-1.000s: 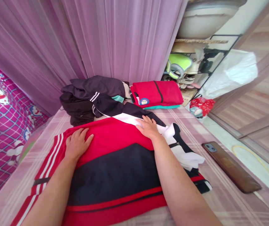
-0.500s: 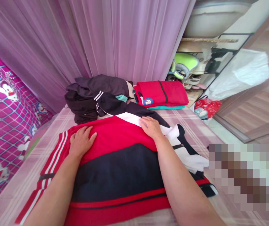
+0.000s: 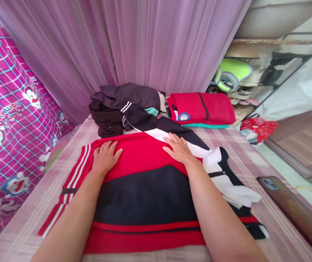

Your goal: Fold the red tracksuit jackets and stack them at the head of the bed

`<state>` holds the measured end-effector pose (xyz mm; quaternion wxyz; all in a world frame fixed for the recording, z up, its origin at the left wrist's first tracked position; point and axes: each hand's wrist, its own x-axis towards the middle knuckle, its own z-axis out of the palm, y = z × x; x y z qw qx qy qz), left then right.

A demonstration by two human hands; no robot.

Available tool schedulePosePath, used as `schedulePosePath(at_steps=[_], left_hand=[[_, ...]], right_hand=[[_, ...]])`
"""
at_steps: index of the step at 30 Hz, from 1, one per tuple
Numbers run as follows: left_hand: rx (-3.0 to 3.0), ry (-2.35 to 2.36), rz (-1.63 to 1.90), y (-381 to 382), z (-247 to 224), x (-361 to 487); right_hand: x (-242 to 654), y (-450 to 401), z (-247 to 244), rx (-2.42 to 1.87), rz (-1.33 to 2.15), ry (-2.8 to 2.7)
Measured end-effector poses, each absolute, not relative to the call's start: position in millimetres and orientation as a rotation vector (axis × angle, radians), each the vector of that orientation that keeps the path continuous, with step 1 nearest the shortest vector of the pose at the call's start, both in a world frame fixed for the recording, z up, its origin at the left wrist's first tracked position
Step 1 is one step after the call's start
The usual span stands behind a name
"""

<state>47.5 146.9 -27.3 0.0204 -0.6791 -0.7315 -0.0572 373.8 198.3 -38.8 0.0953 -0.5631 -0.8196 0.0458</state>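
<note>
A red, navy and white jacket (image 3: 147, 196) lies spread on the plaid-covered table, its collar end toward the right. Resting on the red cloth near its left side is my left hand (image 3: 106, 156), palm down with fingers apart. My right hand (image 3: 180, 148) lies flat, fingers spread, where the red meets the white stripe. One navy sleeve (image 3: 169, 125) with white cuff stripes stretches across behind the hands. The striped red sleeve (image 3: 75, 174) runs down the left side, partly behind my left forearm.
Behind the jacket are a dark clothes pile (image 3: 128, 96) and a folded red garment (image 3: 217, 107) on teal cloth. A phone (image 3: 292, 214) lies at the table's right. Beyond stand a purple curtain (image 3: 156, 43) and a shoe rack (image 3: 276, 85); pink patterned fabric (image 3: 14, 145) hangs left.
The view has shifted, so the scene sits farther right. My right hand's fingers are spread wider on the jacket. The jacket still lies spread out.
</note>
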Motion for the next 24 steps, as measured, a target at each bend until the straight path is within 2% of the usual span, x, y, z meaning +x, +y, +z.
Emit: schedulePosePath(at_steps=[8, 16, 20, 24], left_hand=[[-2.115, -2.267, -0.205, 145, -28, 48], [-2.132, -2.260, -0.239, 145, -28, 49], [-2.133, -2.268, -0.262, 145, -26, 49], [-2.153, -2.266, -0.262, 144, -26, 49]], right_hand=[[377, 200, -39, -1.702, 0.127, -2.365], [342, 169, -7, -1.515, -0.024, -2.265], [328, 143, -20, -1.438, -0.011, -2.427], [357, 138, -43, -1.687, -0.050, -2.312]])
